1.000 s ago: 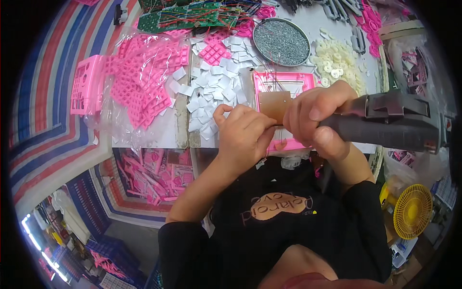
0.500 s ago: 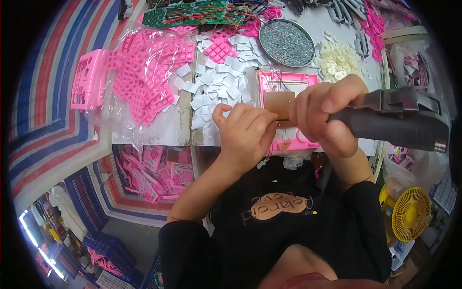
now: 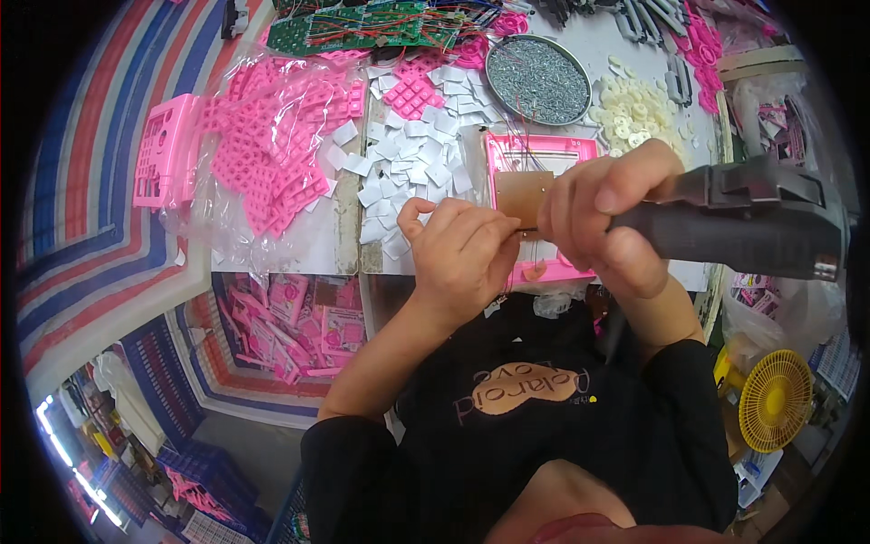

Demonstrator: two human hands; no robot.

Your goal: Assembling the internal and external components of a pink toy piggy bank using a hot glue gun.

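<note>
My right hand (image 3: 609,218) is wrapped round a black power screwdriver (image 3: 739,238), its body stretching off to the right. The tool's tip is hidden behind my fingers. Below and left of that fist lies a brown circuit board (image 3: 523,194) with thin wires, set inside a pink plastic casing (image 3: 555,269). The fingers and thumb of my left hand (image 3: 460,243) are pinched together at the board's lower left edge. Whatever sits between those fingertips is too small to make out.
Small grey screws (image 3: 541,82) fill a round dish behind the casing. White squares (image 3: 421,159) and bagged pink keypads (image 3: 263,150) lie to the left, cream plastic rings (image 3: 636,109) to the right. Wired green boards (image 3: 362,32) line the back; a yellow fan (image 3: 775,401) stands lower right.
My right hand and the screwdriver have shifted slightly left. The left hand stays pinched at the board's edge, nearly still.
</note>
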